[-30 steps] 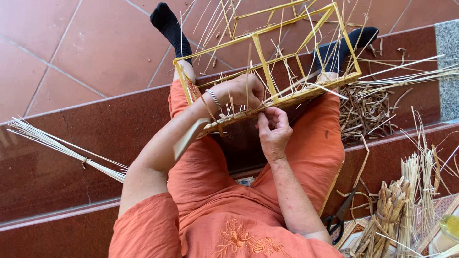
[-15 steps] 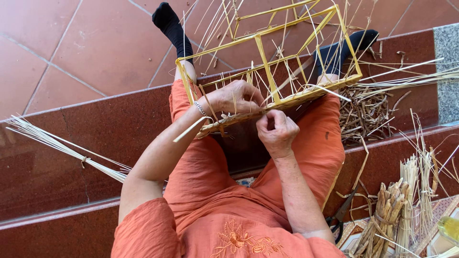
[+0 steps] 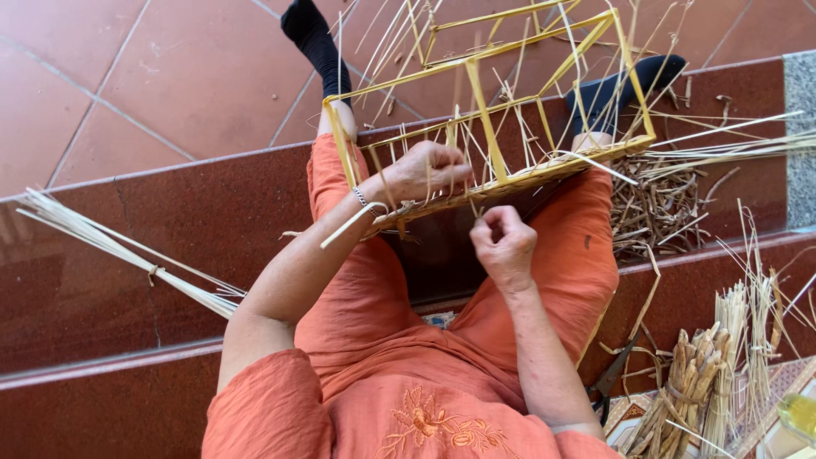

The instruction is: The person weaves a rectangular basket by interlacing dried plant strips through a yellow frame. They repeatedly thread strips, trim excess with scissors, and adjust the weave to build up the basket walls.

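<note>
Two hands are at work on one piece: a yellow strip-built frame (image 3: pixel 501 110), box-shaped and open, resting across my knees where I sit on the red stone steps (image 3: pixel 170 246). My left hand (image 3: pixel 425 170) is clamped over the near lower rail, fingers curled and pressed together around the rail and the thin strands there, steadying the whole cage. My right hand (image 3: pixel 503 246) sits just below that rail, near the middle, its fingers bunched tight with the thumb against them, pinching what looks like a fine straw strand (image 3: pixel 476 208) running up to the rail; the strand itself is too thin to follow clearly.

I judge this to be the weaving or binding stage along the bottom edge, with many loose ends poking up through the frame and the sides not yet filled. The next move, as I read it, calls for keeping the rail pinned with the left while the right draws its strand taut and guides it around an upright without bending the slender bars.

A tied bundle of pale straw (image 3: pixel 127 255) lies on the step to my left. Dry trimmings (image 3: pixel 659 212), upright stalk bundles (image 3: pixel 714 374) and scissors (image 3: pixel 608 387) lie to my right.
</note>
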